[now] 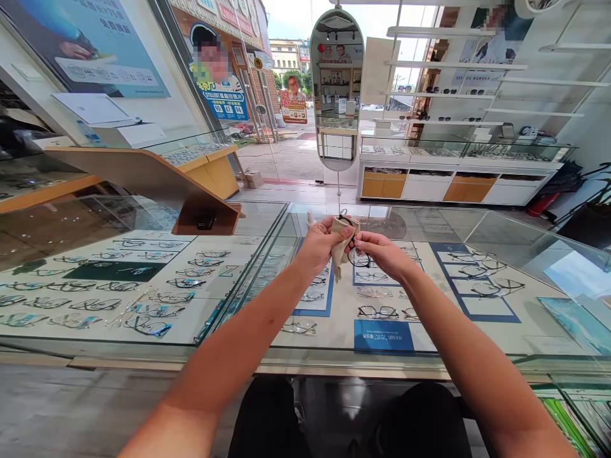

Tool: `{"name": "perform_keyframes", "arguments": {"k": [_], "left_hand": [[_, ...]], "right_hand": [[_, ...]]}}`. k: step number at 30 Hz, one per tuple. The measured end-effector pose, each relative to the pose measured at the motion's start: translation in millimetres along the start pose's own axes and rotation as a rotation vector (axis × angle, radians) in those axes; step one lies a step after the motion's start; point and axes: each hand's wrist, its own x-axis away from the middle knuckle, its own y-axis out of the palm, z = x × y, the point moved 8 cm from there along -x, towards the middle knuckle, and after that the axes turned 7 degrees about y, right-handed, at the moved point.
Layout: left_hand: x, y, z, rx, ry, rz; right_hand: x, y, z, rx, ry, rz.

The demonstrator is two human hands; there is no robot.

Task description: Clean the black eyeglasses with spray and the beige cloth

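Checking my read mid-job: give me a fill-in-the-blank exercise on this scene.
1. The left hand grips a beige ____.
2. The right hand holds dark-rimmed ____.
3. The white-lettered card in the glass display case is coloured ____.
4. Beyond it, a tall rounded ____ shows reflections.

Missing words: cloth; eyeglasses; blue; mirror.

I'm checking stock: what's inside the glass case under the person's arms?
Several pairs of glasses and a blue sign show inside. Whatever lies behind the left arm and right arm is covered.
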Motion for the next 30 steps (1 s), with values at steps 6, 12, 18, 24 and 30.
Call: {"name": "perform_keyframes", "arguments": {"k": [6,12,18,24,30], "left_hand": [[0,1.6,5,-0.037,0.054,-0.021],[-1,4.9,9,-0.077,0.05,-0.091],[-1,8.8,11,-0.033,-0.018,-0.21],[0,5.3,4,-0.038,-0.045,-0.225],[0,3.4,-2,-0.072,-0.047,-0.221]], "right_hand": [[0,1,0,0.003,-0.012,-0.017],[-1,0,-1,-0.062,-0.009,-0.043],[2,-6,-7,-0.136,-0.026,-0.027],[3,-6,-8,-0.143,-0.024,-0.035],[4,-5,-10,-0.117,-0.041,-0.039]]}}
